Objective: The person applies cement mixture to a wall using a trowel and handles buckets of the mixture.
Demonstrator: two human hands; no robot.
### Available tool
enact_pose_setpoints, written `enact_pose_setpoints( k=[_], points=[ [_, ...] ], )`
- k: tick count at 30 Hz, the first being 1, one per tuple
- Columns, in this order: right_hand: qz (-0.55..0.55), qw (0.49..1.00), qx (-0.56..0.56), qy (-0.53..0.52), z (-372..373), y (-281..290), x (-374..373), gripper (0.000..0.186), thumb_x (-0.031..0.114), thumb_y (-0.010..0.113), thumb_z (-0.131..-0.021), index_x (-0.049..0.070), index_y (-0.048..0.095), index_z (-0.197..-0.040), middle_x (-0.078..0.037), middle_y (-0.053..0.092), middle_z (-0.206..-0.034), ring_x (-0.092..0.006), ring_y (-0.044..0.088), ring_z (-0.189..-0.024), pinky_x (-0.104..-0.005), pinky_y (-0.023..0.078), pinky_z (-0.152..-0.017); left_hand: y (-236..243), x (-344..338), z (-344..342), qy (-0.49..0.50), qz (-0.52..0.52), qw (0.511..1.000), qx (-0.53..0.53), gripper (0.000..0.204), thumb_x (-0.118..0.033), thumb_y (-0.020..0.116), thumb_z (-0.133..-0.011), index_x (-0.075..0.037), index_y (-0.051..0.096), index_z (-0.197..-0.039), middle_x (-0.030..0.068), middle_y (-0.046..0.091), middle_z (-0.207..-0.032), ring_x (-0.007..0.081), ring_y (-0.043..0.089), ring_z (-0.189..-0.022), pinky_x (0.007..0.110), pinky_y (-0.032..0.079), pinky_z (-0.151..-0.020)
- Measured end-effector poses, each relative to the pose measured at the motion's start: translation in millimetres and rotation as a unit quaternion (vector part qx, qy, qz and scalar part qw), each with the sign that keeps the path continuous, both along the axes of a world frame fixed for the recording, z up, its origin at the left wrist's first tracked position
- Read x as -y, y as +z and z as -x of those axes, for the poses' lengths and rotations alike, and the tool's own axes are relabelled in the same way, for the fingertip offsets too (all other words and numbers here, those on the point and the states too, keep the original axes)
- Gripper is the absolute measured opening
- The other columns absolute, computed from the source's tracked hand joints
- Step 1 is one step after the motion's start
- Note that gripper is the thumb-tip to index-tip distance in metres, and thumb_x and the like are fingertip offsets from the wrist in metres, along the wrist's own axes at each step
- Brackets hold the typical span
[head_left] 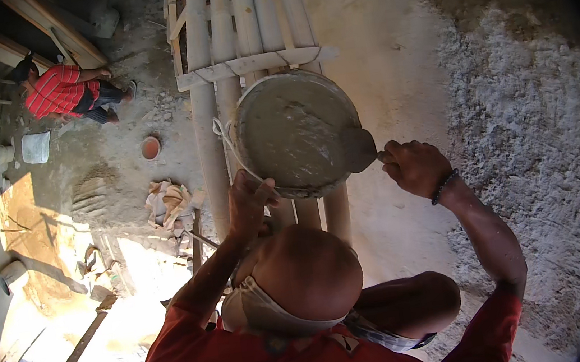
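Bowed head (308, 269) nearest, the left grip (249, 204) pinches the mortar bucket (306, 193) on bamboo poles (210, 140), apparently steadying it for the trowel (358, 149) whose handle the right grip (415, 167) clasps, blade at the rim.

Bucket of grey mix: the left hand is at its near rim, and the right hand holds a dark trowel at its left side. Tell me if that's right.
The side is wrong: the head view shows the trowel at the right side of the bucket. The right hand holds it, and the left hand is at the near rim.
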State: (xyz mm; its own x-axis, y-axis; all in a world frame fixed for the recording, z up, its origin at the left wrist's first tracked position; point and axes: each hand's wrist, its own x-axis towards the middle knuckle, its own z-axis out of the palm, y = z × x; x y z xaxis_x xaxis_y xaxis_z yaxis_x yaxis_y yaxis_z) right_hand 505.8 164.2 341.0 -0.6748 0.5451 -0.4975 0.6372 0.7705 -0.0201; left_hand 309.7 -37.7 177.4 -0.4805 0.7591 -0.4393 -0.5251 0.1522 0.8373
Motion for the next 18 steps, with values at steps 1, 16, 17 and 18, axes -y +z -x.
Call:
enact_pose_setpoints(
  k=[1, 16, 17, 18],
  points=[
    [0.025, 1.000, -0.003, -0.007, 7, -16, 1, 0.025, 0.026, 0.056, -0.085, 0.006, 0.057, -0.099, -0.016, 0.065, -0.083, -0.0331, 0.063, -0.079, -0.0454, 0.050, -0.074, -5, -1, -2, -0.008, -0.001, 1.000, -0.009, 0.018, -0.010, 0.059, -0.087, 0.002, 0.047, -0.094, 0.0092, 0.059, -0.067, 0.0146, 0.061, -0.058, 0.027, 0.052, -0.053],
    [0.080, 0.962, -0.239, -0.102, -19, -79, 17, 0.033, 0.028, 0.060, -0.085, 0.004, 0.049, -0.104, -0.019, 0.065, -0.077, -0.0393, 0.063, -0.071, -0.0469, 0.051, -0.062, -4, 2, 6, -0.031, -0.014, 0.999, -0.011, 0.023, -0.013, 0.060, -0.087, 0.001, 0.046, -0.099, 0.0093, 0.061, -0.070, 0.0129, 0.059, -0.059, 0.025, 0.049, -0.054],
    [0.086, 0.957, -0.251, -0.113, -20, -83, 21, 0.031, 0.029, 0.059, -0.086, 0.004, 0.049, -0.101, -0.020, 0.064, -0.076, -0.0397, 0.063, -0.070, -0.0473, 0.051, -0.062, -6, 4, 5, -0.039, -0.004, 0.999, -0.009, 0.023, -0.013, 0.060, -0.087, 0.001, 0.046, -0.099, 0.0092, 0.061, -0.070, 0.0127, 0.059, -0.059, 0.025, 0.048, -0.054],
    [0.070, 0.965, -0.230, -0.110, -19, -85, 21, 0.031, 0.029, 0.058, -0.086, 0.003, 0.049, -0.101, -0.020, 0.064, -0.075, -0.0396, 0.063, -0.070, -0.0475, 0.051, -0.062, -7, 4, 5, -0.039, -0.006, 0.999, -0.011, 0.023, -0.014, 0.060, -0.087, 0.001, 0.046, -0.099, 0.0093, 0.061, -0.070, 0.0127, 0.058, -0.058, 0.026, 0.048, -0.054]
  ],
)
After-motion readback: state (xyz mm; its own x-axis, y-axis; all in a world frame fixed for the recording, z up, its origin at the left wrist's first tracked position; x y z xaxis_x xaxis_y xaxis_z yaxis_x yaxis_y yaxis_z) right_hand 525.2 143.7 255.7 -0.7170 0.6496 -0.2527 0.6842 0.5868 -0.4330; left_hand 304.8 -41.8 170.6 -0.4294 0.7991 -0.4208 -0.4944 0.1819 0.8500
